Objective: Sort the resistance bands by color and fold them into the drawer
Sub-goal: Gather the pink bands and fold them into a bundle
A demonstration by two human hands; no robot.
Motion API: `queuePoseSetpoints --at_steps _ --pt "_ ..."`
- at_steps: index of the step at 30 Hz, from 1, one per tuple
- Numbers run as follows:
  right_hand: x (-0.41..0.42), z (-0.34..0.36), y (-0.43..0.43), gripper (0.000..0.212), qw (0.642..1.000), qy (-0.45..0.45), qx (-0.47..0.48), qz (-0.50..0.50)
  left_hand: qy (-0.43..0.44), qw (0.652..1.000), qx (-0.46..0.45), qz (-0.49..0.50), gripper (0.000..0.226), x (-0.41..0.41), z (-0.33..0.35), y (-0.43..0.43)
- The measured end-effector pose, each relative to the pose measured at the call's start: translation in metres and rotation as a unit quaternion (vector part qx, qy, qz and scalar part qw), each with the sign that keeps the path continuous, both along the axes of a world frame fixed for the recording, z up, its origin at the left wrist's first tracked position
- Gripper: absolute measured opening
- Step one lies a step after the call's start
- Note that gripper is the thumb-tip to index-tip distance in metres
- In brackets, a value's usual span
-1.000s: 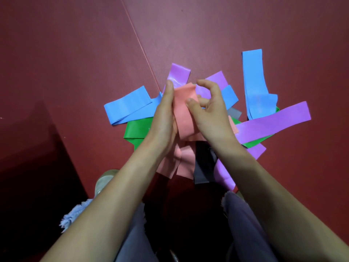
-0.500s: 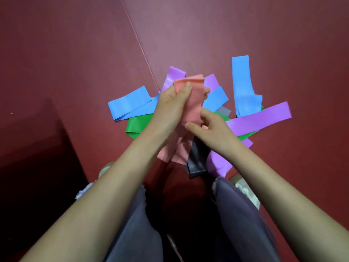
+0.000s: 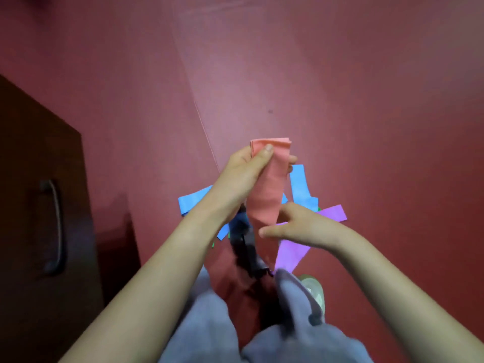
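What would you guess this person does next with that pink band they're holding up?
Probably fold it once more. The left hand pinches the top of the pink band, which hangs long and doubled above the pile, while the right hand touches its lower end. Bringing that end up to the left hand's grip would make it compact enough for the cabinet at left.

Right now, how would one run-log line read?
left hand: grips salmon band | right hand: open, at its lower end | drawer handle: untouched

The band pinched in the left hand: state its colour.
Salmon pink. The band shows clearly in the head view, its top pinched by the left hand.
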State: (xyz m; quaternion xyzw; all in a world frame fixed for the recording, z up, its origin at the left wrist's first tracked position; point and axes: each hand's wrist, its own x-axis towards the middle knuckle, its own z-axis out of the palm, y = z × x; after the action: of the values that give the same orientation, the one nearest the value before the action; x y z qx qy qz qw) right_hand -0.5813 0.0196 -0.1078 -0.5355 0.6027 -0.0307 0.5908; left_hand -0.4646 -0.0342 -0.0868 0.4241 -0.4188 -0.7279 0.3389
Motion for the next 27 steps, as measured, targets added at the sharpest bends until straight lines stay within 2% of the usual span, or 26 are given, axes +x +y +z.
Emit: queuePoseSetpoints --at_steps 2,4,7,9,11,16,20,23,27 --pt "-0.009 0.027 0.011 0.036 0.992 0.099 -0.061 0.047 0.005 1.0 -0.018 -0.014 0.025 -0.003 0.032 0.011" --pt "-0.014 0.056 0.017 0.04 0.982 0.139 -0.128 0.001 0.018 0.999 -0.017 -0.029 0.022 -0.007 0.058 0.022" --pt "-0.016 0.108 0.03 0.036 0.964 -0.009 -0.227 -0.142 0.016 0.999 -0.026 -0.03 0.022 -0.006 0.09 0.044" --pt "-0.015 0.143 0.041 0.039 0.941 -0.075 -0.274 -0.186 -0.001 0.998 -0.057 -0.023 0.023 -0.002 0.112 0.058" --pt "-0.012 0.167 0.05 0.04 0.926 -0.094 -0.306 -0.201 -0.03 0.995 -0.091 -0.011 0.024 0.003 0.126 0.067" --pt "0.004 0.212 0.077 0.018 0.897 -0.133 -0.353 -0.23 -0.03 0.987 -0.156 0.007 0.026 0.017 0.175 0.1" --pt "0.021 0.237 0.095 0.023 0.877 -0.189 -0.369 -0.244 0.02 0.987 -0.16 0.006 0.022 0.025 0.205 0.127" --pt "0.029 0.255 0.11 0.025 0.859 -0.212 -0.401 -0.239 -0.006 0.983 -0.183 0.017 0.022 0.041 0.213 0.142" --pt "0.04 0.28 0.125 0.026 0.835 -0.243 -0.441 -0.221 -0.029 0.985 -0.163 -0.047 0.018 0.068 0.22 0.165"
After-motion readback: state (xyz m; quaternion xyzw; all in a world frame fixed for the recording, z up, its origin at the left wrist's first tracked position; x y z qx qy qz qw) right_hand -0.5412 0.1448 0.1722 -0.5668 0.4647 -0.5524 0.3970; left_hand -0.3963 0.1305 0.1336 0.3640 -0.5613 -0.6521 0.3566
